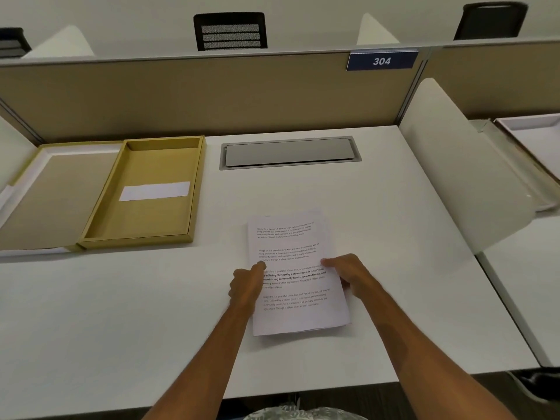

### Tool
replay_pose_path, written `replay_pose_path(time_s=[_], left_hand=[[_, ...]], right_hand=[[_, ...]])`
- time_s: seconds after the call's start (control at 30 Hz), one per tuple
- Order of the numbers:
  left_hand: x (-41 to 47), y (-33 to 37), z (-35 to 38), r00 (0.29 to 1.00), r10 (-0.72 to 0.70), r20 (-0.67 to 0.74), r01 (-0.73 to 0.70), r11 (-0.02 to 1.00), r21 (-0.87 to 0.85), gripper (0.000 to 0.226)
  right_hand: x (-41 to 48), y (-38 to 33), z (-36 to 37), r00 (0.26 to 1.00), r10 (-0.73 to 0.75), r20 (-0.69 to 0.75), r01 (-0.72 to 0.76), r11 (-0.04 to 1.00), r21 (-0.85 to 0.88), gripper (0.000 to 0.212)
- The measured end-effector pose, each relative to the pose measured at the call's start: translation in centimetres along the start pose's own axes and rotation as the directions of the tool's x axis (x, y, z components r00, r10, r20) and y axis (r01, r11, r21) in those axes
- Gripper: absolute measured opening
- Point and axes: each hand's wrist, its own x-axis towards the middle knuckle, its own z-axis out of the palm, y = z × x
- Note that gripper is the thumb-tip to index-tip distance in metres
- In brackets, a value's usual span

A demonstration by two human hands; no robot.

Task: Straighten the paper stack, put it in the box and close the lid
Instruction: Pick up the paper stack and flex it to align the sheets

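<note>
A white paper stack (295, 253) with printed text is held between both hands over the white desk (121, 313), its top tilted away from me. My left hand (247, 287) grips its left edge, thumb on the front sheet. My right hand (353, 275) grips the right edge the same way. The tan cardboard box (145, 189) lies open at the back left, with a white label inside. Its hinged lid (57, 195) lies flat to the left of it.
A grey cable hatch (289, 153) is set into the desk behind the papers. A tan partition (212, 92) closes the back, and a white divider panel (454, 165) stands at the right. The desk's front edge is near my body.
</note>
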Motion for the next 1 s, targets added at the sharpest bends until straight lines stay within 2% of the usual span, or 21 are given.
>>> replay_pose_path(time_s=[0.1,0.17,0.27,0.4,0.6,0.73,0.83,0.93,1.0], left_hand=[[0.2,-0.1,0.0,0.997,0.049,-0.052,-0.044,0.993,0.106,0.055],[0.3,-0.1,0.1,0.994,0.088,-0.057,-0.083,0.992,0.091,0.050],[0.4,0.0,0.0,0.995,0.102,-0.019,-0.102,0.995,-0.004,0.041],[1.0,-0.2,-0.3,0.995,0.097,0.026,-0.096,0.994,-0.047,0.037],[2.0,-0.6,-0.9,0.992,0.074,0.099,-0.065,0.994,-0.086,0.052],[2.3,0.0,-1.3,0.956,0.072,0.284,-0.046,0.994,-0.097,0.037],[2.1,0.2,-1.6,0.932,0.075,0.354,-0.042,0.994,-0.100,0.037],[1.7,0.5,-1.8,0.921,0.062,0.383,0.004,0.986,-0.169,0.041],[0.9,1.0,-2.3,0.931,0.063,0.361,0.014,0.978,-0.208,0.040]], right_hand=[[0.1,0.2,-0.1,0.999,-0.033,0.018,0.033,0.999,-0.004,0.021],[0.1,0.2,-0.2,0.998,-0.055,0.035,0.055,0.998,-0.007,0.015],[0.0,0.1,-0.2,0.996,-0.050,0.071,0.051,0.999,-0.013,0.020],[0.2,0.1,-0.6,0.994,-0.050,0.099,0.051,0.999,-0.003,0.023],[0.7,0.2,-1.5,0.985,-0.069,0.159,0.070,0.998,0.003,0.026],[1.0,0.3,-1.8,0.975,-0.075,0.209,0.071,0.997,0.029,0.031],[0.8,0.3,-1.6,0.966,-0.080,0.248,0.075,0.997,0.027,0.031],[-0.3,0.1,-1.0,0.962,-0.147,0.229,0.147,0.989,0.020,0.029],[-1.6,-0.2,-0.7,0.950,-0.245,0.196,0.246,0.969,0.017,0.031]])
